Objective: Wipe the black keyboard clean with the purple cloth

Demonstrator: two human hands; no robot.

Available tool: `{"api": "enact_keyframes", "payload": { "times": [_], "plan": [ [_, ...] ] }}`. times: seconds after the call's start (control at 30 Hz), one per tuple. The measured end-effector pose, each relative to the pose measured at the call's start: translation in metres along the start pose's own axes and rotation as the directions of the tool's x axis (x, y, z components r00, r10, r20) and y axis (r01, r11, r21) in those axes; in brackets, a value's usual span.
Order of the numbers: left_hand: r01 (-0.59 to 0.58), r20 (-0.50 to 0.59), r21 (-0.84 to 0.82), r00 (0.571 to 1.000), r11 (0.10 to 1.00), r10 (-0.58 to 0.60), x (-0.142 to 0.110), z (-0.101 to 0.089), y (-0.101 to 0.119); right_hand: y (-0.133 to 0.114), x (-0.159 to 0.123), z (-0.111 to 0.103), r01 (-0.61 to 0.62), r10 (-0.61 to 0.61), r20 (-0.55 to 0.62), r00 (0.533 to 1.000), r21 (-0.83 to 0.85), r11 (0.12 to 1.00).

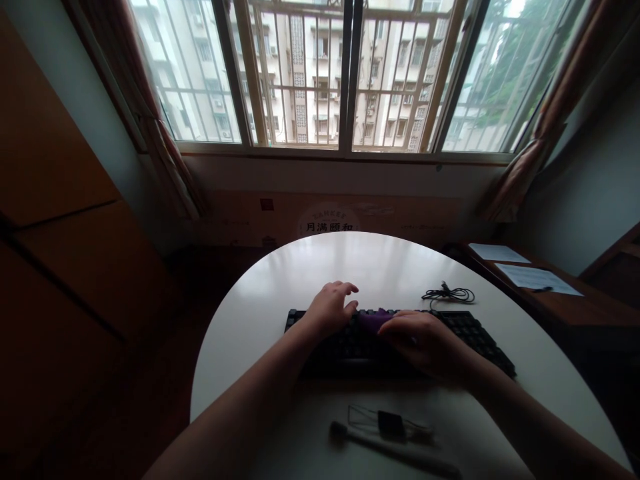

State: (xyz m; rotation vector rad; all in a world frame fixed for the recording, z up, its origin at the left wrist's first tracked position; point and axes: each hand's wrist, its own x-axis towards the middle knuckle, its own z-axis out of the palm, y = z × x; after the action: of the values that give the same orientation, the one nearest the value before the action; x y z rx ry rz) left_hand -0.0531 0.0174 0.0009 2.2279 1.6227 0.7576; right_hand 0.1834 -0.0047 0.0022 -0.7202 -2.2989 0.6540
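A black keyboard (350, 350) lies across the white round table. Over its upper left part is my left hand (331, 308), thumb and fingers apart, holding nothing; whether it touches the keys I cannot tell. My right hand (423, 337) is closed on a purple cloth (373, 323) and rests over the middle of the keyboard. Nearer to me lie a dark-headed brush (390, 448) and, beside it, a wire tool with a black middle (391, 425), which looks like a keycap puller. Both are blurred and dim.
A coiled black cable (449, 294) sits behind the keyboard on the round table (240, 320). To the right, a brown desk (595, 308) bears paper sheets (537, 277) and a pen (543, 289). Beyond the table are a barred window (345, 80) and curtains (163, 153).
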Motion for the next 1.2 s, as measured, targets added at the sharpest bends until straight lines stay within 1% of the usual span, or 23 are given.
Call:
{"api": "enact_keyframes", "payload": {
  "times": [0.03,0.1,0.13,0.2,0.3,0.4,0.63,0.77,0.93,1.1,1.2],
  "plan": [
    [-0.013,0.012,0.017,1.000,1.000,0.013,0.000,0.003,-0.002,-0.002,0.000,0.003,0.059,-0.056,0.068,0.996,-0.043,0.997],
    [-0.022,0.035,0.034,0.999,0.999,0.021,0.000,0.006,-0.006,-0.005,0.001,0.009,0.160,-0.148,0.144,0.978,-0.074,0.984],
    [-0.021,0.049,0.041,0.999,0.999,0.019,0.000,0.008,-0.006,-0.006,0.002,0.010,0.195,-0.181,0.158,0.971,-0.076,0.978],
    [-0.016,0.079,0.062,0.997,0.998,0.011,-0.001,0.009,-0.006,-0.008,0.002,0.011,0.216,-0.202,0.164,0.965,-0.074,0.973],
    [-0.021,0.120,0.090,0.993,0.996,0.010,-0.002,0.008,-0.004,-0.011,0.002,0.011,0.193,-0.179,0.174,0.968,-0.064,0.979],
    [-0.026,0.135,0.106,0.991,0.994,0.011,-0.001,0.007,-0.002,-0.012,0.002,0.017,0.181,-0.167,0.173,0.971,-0.062,0.982],
    [-0.040,0.168,0.125,0.986,0.991,0.018,0.001,0.009,-0.002,-0.009,0.002,0.034,0.192,-0.165,0.146,0.975,-0.202,0.960],
    [-0.027,0.161,0.153,0.987,0.988,0.002,0.001,0.011,-0.003,-0.012,0.000,0.035,0.161,-0.127,0.148,0.981,-0.247,0.956],
    [-0.033,0.167,0.161,0.986,0.986,0.005,0.000,0.010,-0.002,-0.013,-0.001,0.036,0.113,-0.057,0.199,0.978,-0.288,0.951],
    [-0.040,0.181,0.189,0.983,0.981,0.005,0.000,0.009,-0.001,-0.011,0.001,0.042,0.102,-0.053,0.137,0.989,-0.376,0.921],
    [-0.037,0.187,0.223,0.982,0.974,-0.005,0.000,0.008,0.000,-0.014,0.002,0.041,0.092,-0.032,0.155,0.987,-0.397,0.913]
  ]
}}
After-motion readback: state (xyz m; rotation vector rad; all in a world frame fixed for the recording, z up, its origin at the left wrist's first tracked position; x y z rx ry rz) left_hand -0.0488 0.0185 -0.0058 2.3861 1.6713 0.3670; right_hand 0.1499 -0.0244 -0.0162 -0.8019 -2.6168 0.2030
